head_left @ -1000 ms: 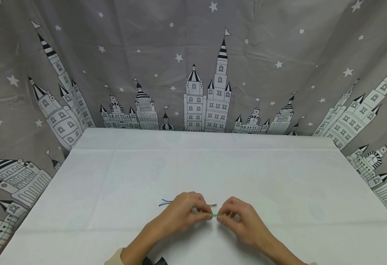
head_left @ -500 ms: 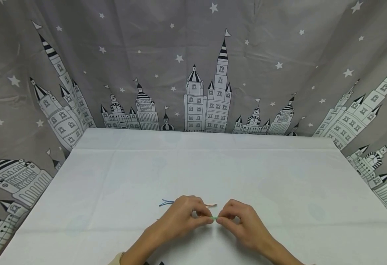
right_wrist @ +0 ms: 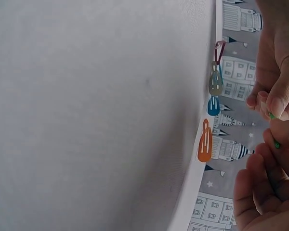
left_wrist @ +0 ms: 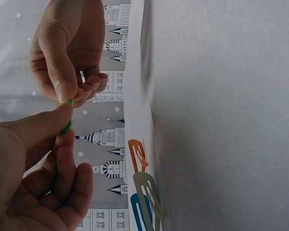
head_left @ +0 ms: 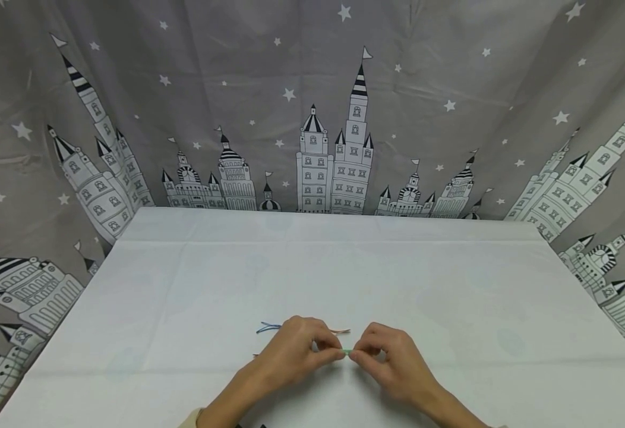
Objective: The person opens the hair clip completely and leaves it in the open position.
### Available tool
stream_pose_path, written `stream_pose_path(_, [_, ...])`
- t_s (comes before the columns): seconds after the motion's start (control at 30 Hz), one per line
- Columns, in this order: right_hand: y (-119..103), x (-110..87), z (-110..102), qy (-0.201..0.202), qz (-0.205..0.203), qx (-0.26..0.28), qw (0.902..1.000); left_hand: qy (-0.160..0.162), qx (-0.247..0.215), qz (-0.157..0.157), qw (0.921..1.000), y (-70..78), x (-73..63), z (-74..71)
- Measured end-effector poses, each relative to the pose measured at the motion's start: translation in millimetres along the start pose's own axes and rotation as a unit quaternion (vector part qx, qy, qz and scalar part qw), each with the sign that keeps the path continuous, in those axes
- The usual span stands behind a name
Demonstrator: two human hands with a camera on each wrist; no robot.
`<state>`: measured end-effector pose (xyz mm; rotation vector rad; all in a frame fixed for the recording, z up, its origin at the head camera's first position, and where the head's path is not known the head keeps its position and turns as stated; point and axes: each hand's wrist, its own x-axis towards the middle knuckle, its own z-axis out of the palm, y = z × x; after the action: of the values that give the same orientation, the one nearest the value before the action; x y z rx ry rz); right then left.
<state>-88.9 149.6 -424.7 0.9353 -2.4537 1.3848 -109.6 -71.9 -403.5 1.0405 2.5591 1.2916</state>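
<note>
A green hair clip (head_left: 347, 352) spans the small gap between the hands, mostly covered by fingers. My left hand (head_left: 299, 351) pinches one end between thumb and forefinger. The other end is pinched by my right hand (head_left: 390, 359), its thumb toward me. From the left wrist, a green sliver (left_wrist: 66, 126) shows at the fingertips. Beyond the hands on the table lie snap hair clips: an orange one (left_wrist: 133, 151), a grey-green one (left_wrist: 141, 185) and a blue one (left_wrist: 137, 211). Also there is a dark red clip (right_wrist: 222, 46), in the right wrist view.
A white cloth covers the table (head_left: 441, 285). Behind it hangs a grey curtain (head_left: 430, 71) printed with castles and stars. In the head view the left hand partly hides the clips on the table, leaving blue ends (head_left: 267, 326) and an orange end (head_left: 340, 331) visible.
Both hands have come closer together and slightly toward me, so less of the green clip shows between them. Over the last half second they hold nearly still.
</note>
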Motion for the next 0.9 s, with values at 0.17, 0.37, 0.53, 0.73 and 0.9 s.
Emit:
stream_pose_path(0.17, [-3.9, 0.9, 0.0, 0.012, -0.017, -0.016, 0.9996, 0.011, 0.009, 0.012, 0.9998, -0.4, -0.2, 1.3])
stream_pose_path(0.37, [-8.1, 2.1, 1.4, 0.022, -0.017, -0.030, 0.9992, 0.016, 0.025, 0.023, 0.9993, 0.7, 0.2, 1.0])
stream_pose_path(0.53, [-9.4, 2.0, 3.3, 0.027, -0.016, -0.042, 0.9986, 0.013, 0.036, 0.022, 0.9990, 1.2, 0.4, 0.8])
stream_pose_path(0.73, [-8.9, -0.4, 4.3, 0.029, -0.015, -0.052, 0.9981, 0.004, 0.049, 0.024, 0.9985, 0.4, 0.8, 2.4])
stream_pose_path(0.9, [-9.0, -1.3, 5.0, 0.030, -0.016, -0.056, 0.9979, 0.001, 0.056, 0.028, 0.9980, 0.3, 1.2, 3.5])
